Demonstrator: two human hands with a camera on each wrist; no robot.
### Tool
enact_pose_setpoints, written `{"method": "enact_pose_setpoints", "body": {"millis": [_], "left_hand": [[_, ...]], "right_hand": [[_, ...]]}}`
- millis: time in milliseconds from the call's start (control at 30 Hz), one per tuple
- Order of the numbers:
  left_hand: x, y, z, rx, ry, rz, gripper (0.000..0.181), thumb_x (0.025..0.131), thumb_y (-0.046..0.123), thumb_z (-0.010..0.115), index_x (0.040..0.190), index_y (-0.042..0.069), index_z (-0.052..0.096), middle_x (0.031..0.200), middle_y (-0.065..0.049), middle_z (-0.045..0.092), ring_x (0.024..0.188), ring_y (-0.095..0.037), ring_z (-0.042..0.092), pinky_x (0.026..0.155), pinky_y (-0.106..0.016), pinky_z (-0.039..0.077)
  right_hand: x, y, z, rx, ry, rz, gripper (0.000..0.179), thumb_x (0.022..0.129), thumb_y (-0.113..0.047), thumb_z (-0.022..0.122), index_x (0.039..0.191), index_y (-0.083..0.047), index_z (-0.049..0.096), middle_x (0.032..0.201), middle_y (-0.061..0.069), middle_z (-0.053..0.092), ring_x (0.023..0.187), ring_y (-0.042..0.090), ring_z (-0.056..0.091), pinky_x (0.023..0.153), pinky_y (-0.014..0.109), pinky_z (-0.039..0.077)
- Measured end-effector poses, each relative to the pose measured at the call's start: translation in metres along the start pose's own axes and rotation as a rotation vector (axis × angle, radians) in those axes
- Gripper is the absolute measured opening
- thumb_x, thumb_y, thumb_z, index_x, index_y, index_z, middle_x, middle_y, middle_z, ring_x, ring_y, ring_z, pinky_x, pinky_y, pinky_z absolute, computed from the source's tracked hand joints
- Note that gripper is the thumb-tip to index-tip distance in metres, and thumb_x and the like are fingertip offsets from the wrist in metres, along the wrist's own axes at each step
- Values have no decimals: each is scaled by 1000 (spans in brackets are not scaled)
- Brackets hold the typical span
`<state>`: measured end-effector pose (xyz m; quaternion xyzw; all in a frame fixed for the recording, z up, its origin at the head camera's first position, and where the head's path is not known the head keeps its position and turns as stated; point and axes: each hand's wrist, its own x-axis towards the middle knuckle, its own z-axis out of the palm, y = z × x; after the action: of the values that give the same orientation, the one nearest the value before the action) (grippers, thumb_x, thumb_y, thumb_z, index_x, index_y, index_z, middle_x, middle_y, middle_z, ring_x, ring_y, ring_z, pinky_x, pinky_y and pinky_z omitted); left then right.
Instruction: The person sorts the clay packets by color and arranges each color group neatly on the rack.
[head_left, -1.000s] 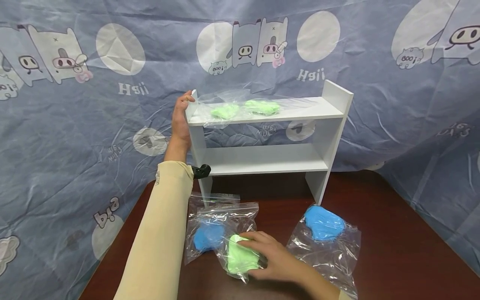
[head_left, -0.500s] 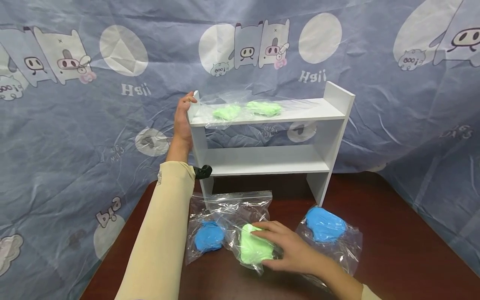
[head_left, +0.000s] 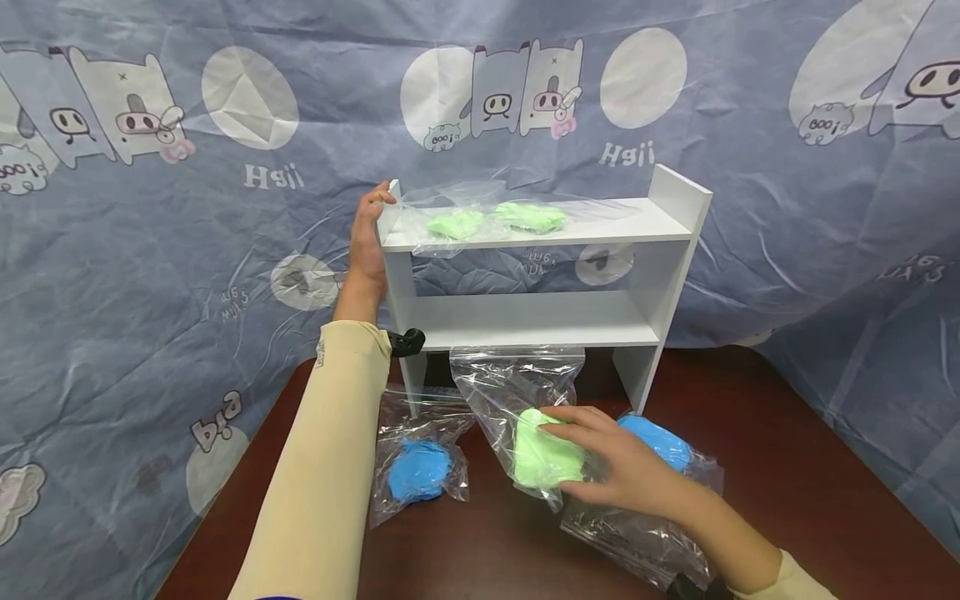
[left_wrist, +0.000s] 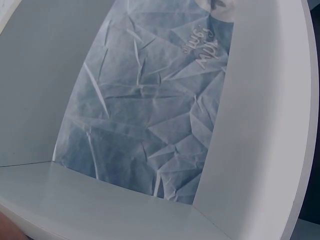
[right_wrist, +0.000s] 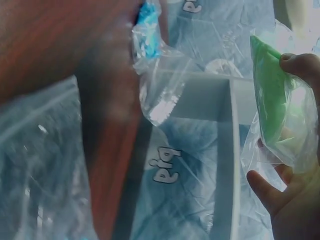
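My left hand (head_left: 366, 246) holds the left side panel of a small white shelf (head_left: 540, 321), fingertips bent over its top edge. Only a sliver of that hand shows in the left wrist view. My right hand (head_left: 630, 467) pinches a clear zip bag with a light green, clay-like lump (head_left: 543, 454) inside, raised in front of the shelf. In the right wrist view the thumb presses on the green lump (right_wrist: 270, 95) through the plastic. Two similar bags with green lumps (head_left: 531, 217) lie side by side on the shelf's top board.
On the dark red-brown table (head_left: 780, 467), a bag with a blue lump (head_left: 420, 472) lies left of the right hand. Another blue lump (head_left: 654, 440) in its bag lies to the right, partly hidden by the hand. A blue-grey patterned cloth (head_left: 247, 208) hangs behind and around.
My right hand has moved right and up toward the shelf with the green-lump bag, away from the left blue bag, now partly covering the right one. The left hand stays on the shelf.
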<state>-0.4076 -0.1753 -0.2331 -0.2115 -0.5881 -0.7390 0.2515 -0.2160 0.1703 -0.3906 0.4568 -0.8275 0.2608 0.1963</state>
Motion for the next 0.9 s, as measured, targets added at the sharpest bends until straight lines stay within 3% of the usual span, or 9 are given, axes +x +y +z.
{"method": "enact_pose_setpoints", "body": {"millis": [200, 433, 900], "left_hand": [[0, -1, -1, 6, 5, 2, 18, 94, 26, 37, 96, 21, 54, 163, -10, 31, 147, -20, 31, 111, -31, 32], [0, 0, -2, 17, -4, 8, 20, 94, 27, 36, 99, 19, 53, 163, -9, 30, 148, -21, 29, 110, -31, 31], [-2, 2, -3, 61, -1, 0, 24, 95, 28, 35, 105, 15, 52, 164, -6, 31, 150, -21, 27, 113, -35, 29]], "right_hand": [[7, -1, -22, -36, -27, 10, 70, 76, -22, 86, 140, -19, 57, 148, 4, 53, 131, 16, 50, 93, 26, 51], [17, 1, -44, -69, -29, -1, 75, 72, -22, 89, 140, -17, 57, 148, 5, 53, 133, 17, 50, 104, 12, 39], [37, -2, -83, -39, 2, -108, 66, 82, -30, 82, 140, -11, 57, 147, 9, 53, 133, 18, 50, 105, 10, 36]]}}
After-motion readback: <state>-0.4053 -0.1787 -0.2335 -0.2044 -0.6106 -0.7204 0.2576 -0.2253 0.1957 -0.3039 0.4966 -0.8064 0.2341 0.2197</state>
